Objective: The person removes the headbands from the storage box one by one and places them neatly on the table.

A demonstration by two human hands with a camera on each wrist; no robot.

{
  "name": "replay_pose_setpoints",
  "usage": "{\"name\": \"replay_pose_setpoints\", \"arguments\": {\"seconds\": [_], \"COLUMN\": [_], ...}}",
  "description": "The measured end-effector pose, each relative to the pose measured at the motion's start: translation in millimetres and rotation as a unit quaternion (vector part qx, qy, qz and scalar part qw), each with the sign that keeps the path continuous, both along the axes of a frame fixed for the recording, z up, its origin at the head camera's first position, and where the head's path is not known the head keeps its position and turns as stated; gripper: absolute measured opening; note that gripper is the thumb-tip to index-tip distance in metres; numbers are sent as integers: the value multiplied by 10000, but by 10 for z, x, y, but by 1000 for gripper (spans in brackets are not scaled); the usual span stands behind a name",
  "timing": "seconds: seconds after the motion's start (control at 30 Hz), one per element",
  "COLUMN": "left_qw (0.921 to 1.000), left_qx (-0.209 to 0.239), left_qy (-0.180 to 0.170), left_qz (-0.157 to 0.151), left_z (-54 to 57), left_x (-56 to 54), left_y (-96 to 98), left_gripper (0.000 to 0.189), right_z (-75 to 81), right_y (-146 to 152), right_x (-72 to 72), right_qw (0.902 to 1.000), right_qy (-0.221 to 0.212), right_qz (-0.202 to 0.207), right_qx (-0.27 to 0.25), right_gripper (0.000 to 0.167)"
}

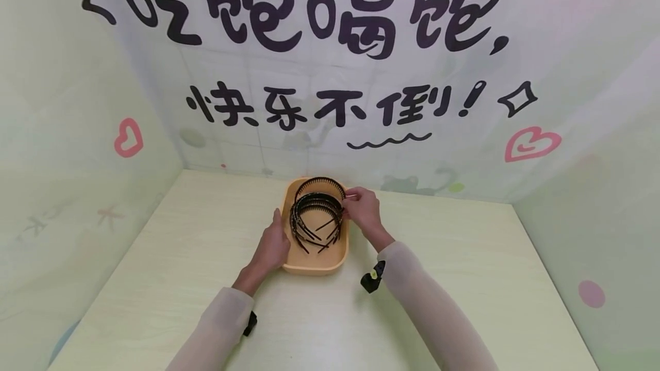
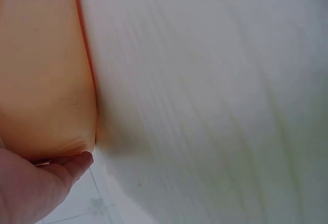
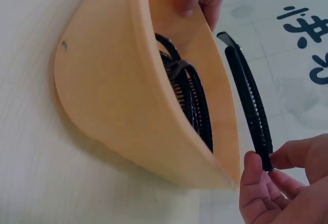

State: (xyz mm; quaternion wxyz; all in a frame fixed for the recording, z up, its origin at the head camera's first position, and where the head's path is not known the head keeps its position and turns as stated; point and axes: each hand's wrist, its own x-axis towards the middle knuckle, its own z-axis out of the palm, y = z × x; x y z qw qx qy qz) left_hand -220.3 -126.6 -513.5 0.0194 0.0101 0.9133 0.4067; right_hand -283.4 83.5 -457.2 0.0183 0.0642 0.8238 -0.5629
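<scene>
A light-orange plastic basin (image 1: 309, 269) stands on the table with several black headbands (image 1: 317, 199) heaped inside. My left hand (image 1: 272, 245) grips the basin's left wall, fingers lying along its outside in the left wrist view and part of the hand reaching over the rim in the right wrist view. At the far right side of the basin, my right hand (image 1: 363, 210) pinches one black toothed headband (image 3: 251, 106) at its side between thumb and fingers. That headband is raised above the rim, apart from the heap in the right wrist view.
The pale wood-grain table (image 1: 443, 279) spreads around the basin. A printed backdrop (image 1: 289, 153) with large black characters rises close behind it, and side panels (image 1: 593, 233) stand left and right. Dark devices (image 1: 371, 280) sit at both wrists.
</scene>
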Motion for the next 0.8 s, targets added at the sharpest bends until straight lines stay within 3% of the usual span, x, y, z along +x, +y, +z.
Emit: {"name": "replay_pose_setpoints", "arguments": {"seconds": [0.37,0.8], "left_qw": [10000,10000], "left_qx": [74,46], "left_qy": [-10,8], "left_qz": [2,10], "left_z": [0,-11], "left_x": [-2,-4], "left_y": [0,7], "left_gripper": [63,62], "right_z": [-7,-58], "right_y": [409,776], "right_x": [-62,-110], "right_qw": [9994,9984], "right_qy": [-43,-222], "right_qz": [-277,-512], "right_qx": [-207,-111], "right_gripper": [27,32]}}
